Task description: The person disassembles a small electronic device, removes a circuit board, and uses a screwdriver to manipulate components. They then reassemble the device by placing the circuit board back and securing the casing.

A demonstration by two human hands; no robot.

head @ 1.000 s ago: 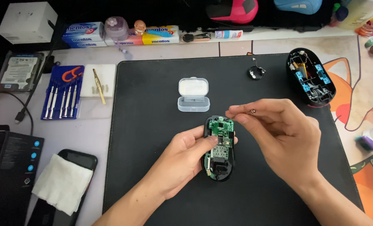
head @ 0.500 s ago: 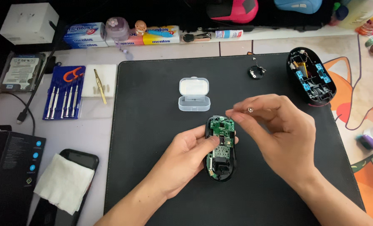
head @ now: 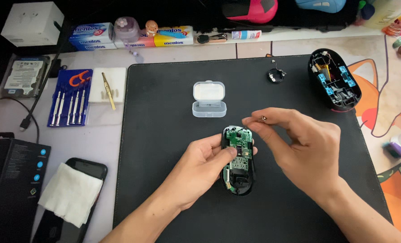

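Right hand (head: 306, 144) up off the mat, thumb and forefinger pinched on a tiny metallic part (head: 264, 118) (too small to say what it is), the other fingers curled under. Just below and to the left, the left hand (head: 208, 157) cups the opened mouse base (head: 238, 167), thumb pressed on the green circuit board (head: 238, 148); the palm hides the base's left edge, and the fingers beneath it are out of sight. The base lies on the black mat (head: 164, 171), near its middle.

Up the mat, a small clear plastic case (head: 209, 99) sits open, its contents impossible to make out. Farther right, a small round black part (head: 275, 74) with thin wires, and at the mat's far right corner the mouse's upper shell (head: 335, 80), upside down, blue clips showing inside. Off the mat to the left: a blue screwdriver set (head: 70, 97), brass tweezers (head: 108, 90) on a white pad, a hard drive (head: 23, 77). Bottom left, a phone (head: 70, 202) mostly covered by a white cloth (head: 71, 193) and cut off by the frame's edge.
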